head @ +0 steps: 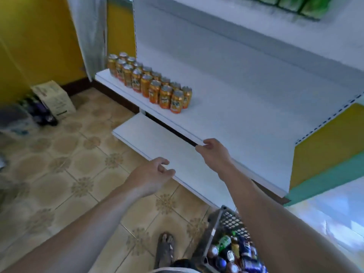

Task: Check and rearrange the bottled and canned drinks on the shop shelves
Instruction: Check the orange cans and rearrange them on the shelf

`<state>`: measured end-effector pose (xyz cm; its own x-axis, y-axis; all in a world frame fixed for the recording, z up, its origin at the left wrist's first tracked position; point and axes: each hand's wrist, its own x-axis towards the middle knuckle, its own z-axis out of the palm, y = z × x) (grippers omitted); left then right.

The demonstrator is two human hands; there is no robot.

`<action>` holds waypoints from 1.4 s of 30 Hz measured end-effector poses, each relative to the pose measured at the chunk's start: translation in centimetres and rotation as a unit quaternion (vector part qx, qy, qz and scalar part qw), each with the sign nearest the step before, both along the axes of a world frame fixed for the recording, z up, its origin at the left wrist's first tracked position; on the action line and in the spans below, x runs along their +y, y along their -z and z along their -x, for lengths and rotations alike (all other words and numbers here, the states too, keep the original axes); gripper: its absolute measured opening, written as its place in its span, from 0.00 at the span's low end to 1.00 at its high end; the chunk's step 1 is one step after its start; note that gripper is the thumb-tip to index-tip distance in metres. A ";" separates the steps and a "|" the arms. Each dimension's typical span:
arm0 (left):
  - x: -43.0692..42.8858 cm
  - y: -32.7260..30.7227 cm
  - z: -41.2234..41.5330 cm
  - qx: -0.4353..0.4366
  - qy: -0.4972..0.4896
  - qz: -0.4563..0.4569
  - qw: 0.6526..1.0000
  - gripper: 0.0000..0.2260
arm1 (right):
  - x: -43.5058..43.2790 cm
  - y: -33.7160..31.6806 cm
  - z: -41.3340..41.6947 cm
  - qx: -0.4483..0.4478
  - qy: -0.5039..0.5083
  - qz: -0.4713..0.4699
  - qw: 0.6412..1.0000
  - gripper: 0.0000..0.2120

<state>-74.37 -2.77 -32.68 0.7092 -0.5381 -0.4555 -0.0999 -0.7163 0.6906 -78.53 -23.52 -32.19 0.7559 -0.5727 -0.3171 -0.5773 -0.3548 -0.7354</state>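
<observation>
Orange cans (149, 83) on shelf (236, 119) — 2 rows, right hand (213, 153) gripping edge

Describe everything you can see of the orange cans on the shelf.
The orange cans look like metal drink cans with silvery tops and orange printed labels; the lettering is too blurred to read. They stand upright in two close rows, roughly eight per row, running from the left end of the white shelf towards its middle. Neighbours appear to touch. They rest only on the shelf; neither the left hand nor the right hand touches them.
</observation>
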 end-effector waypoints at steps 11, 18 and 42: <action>-5.1 0.4 -17.5 -0.026 -0.025 0.021 0.999 0.20 | -4.1 2.6 -21.5 -0.007 -0.007 -0.015 1.000 0.28; -9.4 1.1 -27.8 -0.026 -0.028 -0.030 0.999 0.20 | -8.2 5.6 -31.6 0.017 0.056 -0.042 0.997 0.34; -9.2 2.0 -41.4 -0.049 0.210 0.200 0.956 0.39 | 0.6 0.5 -31.7 -0.148 0.173 0.091 0.970 0.29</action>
<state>-32.93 -11.93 -34.63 0.4216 -0.9016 -0.0964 -0.3998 -0.2803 0.8727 -46.81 -22.93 -32.71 0.5516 -0.8340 0.0141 -0.4589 -0.3175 -0.8298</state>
